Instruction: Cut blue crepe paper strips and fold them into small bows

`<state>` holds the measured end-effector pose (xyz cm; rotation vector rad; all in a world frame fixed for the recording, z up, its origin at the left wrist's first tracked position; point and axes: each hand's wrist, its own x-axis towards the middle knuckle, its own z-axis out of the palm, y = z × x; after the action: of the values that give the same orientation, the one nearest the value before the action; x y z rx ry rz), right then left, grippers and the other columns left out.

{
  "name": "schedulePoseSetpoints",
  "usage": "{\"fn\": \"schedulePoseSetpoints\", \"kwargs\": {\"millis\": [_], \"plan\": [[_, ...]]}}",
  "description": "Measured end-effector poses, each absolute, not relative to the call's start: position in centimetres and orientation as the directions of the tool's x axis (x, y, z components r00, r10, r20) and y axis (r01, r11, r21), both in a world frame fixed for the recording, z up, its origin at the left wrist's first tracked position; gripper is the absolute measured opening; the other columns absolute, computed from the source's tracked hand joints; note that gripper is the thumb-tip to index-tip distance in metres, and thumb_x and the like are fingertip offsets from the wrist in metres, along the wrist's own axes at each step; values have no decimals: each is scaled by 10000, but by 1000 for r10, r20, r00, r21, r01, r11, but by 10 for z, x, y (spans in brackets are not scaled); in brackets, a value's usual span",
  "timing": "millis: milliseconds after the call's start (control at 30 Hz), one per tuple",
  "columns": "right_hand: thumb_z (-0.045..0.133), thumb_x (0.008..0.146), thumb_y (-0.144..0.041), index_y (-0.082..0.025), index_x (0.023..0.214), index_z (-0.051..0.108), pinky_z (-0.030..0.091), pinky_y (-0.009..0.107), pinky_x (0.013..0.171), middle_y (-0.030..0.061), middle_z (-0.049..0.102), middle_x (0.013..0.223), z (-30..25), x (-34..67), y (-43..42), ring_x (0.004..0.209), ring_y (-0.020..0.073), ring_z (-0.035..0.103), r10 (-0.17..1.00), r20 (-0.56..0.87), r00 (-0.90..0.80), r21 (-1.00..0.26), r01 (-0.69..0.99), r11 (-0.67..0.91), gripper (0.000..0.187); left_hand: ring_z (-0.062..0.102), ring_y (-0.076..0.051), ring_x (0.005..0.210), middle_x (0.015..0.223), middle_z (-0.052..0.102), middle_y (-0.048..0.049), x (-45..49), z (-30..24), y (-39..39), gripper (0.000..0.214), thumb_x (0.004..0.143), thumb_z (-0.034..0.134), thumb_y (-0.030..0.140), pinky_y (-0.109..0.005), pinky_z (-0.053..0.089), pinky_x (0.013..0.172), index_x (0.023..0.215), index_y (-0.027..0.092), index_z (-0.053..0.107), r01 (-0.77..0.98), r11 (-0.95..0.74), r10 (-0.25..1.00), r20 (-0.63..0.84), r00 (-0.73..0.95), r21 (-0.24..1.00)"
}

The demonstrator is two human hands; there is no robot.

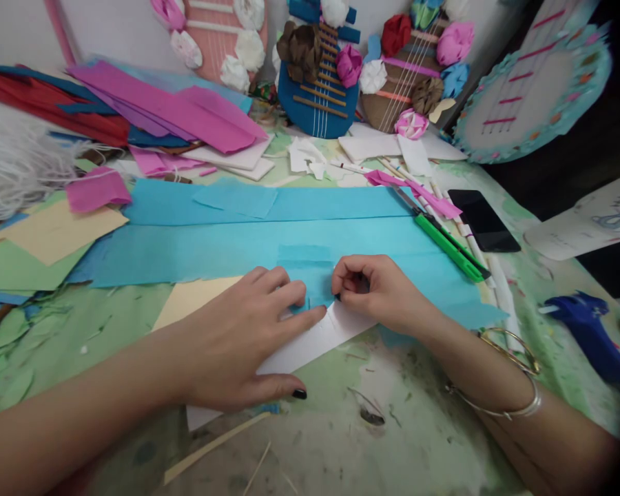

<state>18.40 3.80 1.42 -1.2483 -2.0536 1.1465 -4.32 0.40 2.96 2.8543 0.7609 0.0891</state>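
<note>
My left hand lies flat with its fingers spread, pressing on a strip of white paper at the front of the table. Close to its index fingertip, my right hand is closed in a pinch at the white paper's upper edge. What sits between those fingertips is too small and hidden to make out. Under and behind both hands stretch wide sheets of blue crepe paper, with a small folded blue piece on top. A cream sheet shows beside my left hand.
A green box cutter lies on the right, beside rolled paper sticks and a black phone. Farther right is a blue glue gun. Pink crepe paper and white string lie at left. Decorated paper guitars stand behind.
</note>
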Motion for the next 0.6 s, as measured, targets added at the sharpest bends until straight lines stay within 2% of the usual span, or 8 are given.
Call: {"fn": "schedulePoseSetpoints", "kwargs": {"millis": [233, 600], "plan": [[483, 619, -53, -169, 664, 589, 319, 224, 510, -53, 477, 570, 16, 184, 38, 538, 81, 423, 881, -30, -472, -840, 490, 233, 164, 433, -305, 922, 1057, 505, -136, -42, 31, -1, 588, 820, 530, 596, -491, 386, 791, 1253, 199, 501, 530, -825, 539, -11, 843, 195], [480, 624, -53, -166, 662, 591, 318, 217, 510, -48, 482, 568, 15, 184, 37, 535, 79, 420, 881, -28, -473, -834, 496, 240, 162, 479, -285, 941, 1081, 539, -120, -49, 40, 5, 484, 818, 580, 553, -430, 395, 815, 1163, 215, 562, 461, -860, 472, -6, 882, 220]]}}
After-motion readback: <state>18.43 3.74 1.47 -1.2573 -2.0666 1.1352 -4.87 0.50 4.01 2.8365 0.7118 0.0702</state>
